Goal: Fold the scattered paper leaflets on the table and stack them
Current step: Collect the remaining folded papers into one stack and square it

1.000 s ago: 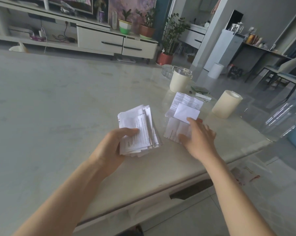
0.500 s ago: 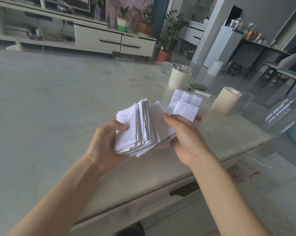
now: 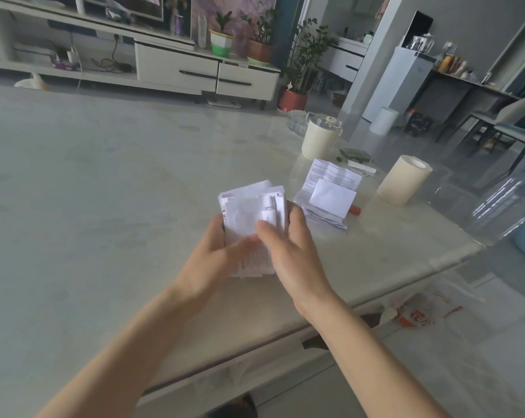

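Both hands meet over the middle of the pale marble tabletop (image 3: 104,191), just above its near edge, with a stack of folded leaflets (image 3: 249,215) clasped between them. The left hand (image 3: 216,260) has its grip curled round the stack's left side and lower part, the thumb lying blurred across the printed front. The right hand (image 3: 294,257) closes its grip on the stack's right edge, thumb pressed on the front sheet and fingers reaching up behind. The stack stands roughly upright and slightly fanned at the top, and whether its bottom edge touches the tabletop cannot be told. Just to the right, apart from the hands, a smaller pile of loose leaflets (image 3: 324,218) lies flat. On it rest an opened printed sheet (image 3: 335,175) and a blank white folded sheet (image 3: 332,199). A small red object (image 3: 355,210) peeks out at the pile's right edge. Further back stands a cream lidded jar (image 3: 320,141), with a glass dish (image 3: 297,122) behind it. A cream cylinder (image 3: 404,184) leans near the tabletop's right edge.
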Tool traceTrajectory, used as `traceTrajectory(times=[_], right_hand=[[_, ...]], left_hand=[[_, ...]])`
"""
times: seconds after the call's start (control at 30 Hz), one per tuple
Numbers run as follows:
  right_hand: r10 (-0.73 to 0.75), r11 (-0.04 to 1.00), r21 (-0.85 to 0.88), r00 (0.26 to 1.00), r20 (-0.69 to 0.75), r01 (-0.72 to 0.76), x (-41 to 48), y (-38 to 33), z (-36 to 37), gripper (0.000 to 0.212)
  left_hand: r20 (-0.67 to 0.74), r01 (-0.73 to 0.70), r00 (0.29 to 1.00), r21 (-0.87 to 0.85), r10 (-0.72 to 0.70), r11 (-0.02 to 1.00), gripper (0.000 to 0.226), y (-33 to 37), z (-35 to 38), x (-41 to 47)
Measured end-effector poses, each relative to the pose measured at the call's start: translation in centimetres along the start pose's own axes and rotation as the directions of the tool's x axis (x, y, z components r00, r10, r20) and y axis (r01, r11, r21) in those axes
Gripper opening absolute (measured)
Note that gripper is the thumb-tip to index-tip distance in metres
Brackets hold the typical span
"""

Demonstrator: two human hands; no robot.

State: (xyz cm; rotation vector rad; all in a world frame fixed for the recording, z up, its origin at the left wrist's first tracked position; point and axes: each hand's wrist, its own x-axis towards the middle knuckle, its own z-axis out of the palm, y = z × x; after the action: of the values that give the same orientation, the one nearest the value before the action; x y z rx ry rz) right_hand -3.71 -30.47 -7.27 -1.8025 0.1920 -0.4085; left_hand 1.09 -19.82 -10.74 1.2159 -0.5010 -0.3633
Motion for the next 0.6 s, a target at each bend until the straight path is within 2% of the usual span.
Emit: traceTrajectory(times=[0.07,0.17,0.27,0.37,0.43,0.5,0.57,0.6], right_hand=[[-0.039,0.999,0.015,0.998,0.047,0.038,0.0,0.4,-0.1,0.029],[-0.057,0.996,0.079,0.993,0.108,0.049,-0.1,1.2,-0.2,0.039],[-0.051,0.992,0.122,0.99,0.134,0.035,-0.3,2.5,-0.4,0.043],[-0.046,0.997,0.074,0.985,0.166,0.034,-0.5,3.0,-0.7,0.039],[-0.042,0.998,0.046,0.982,0.186,0.034,-0.2,3.2,-1.2,0.033],[-0.026,0.999,0.024,0.983,0.184,0.022,0.1,3.0,-1.8,0.035],[-0.027,0.999,-0.025,0.981,0.192,0.033,0.7,2.3,-2.9,0.035],[-0.02,0.998,-0.047,0.977,0.213,0.03,1.0,1.7,-3.5,0.029]], left_hand=[[-0.032,-0.05,0.998,0.057,0.052,0.997,0.049,-0.4,-0.1,-0.2],[-0.007,-0.102,0.994,0.187,0.105,0.977,0.04,-0.8,0.3,-0.6],[0.002,-0.145,0.988,0.399,0.157,0.905,0.03,-1.4,0.5,-0.4],[0.042,-0.214,0.974,0.507,0.224,0.835,0.031,-1.6,0.4,-0.2],[0.037,-0.213,0.974,0.506,0.225,0.836,0.027,-1.6,0.4,-0.2],[-0.029,-0.194,0.972,0.454,0.232,0.87,0.027,-1.3,0.3,-0.2],[-0.056,-0.175,0.976,0.361,0.208,0.916,0.039,-0.9,0.4,-0.2],[-0.052,-0.16,0.981,0.306,0.185,0.938,0.044,-0.7,0.4,-0.2]])
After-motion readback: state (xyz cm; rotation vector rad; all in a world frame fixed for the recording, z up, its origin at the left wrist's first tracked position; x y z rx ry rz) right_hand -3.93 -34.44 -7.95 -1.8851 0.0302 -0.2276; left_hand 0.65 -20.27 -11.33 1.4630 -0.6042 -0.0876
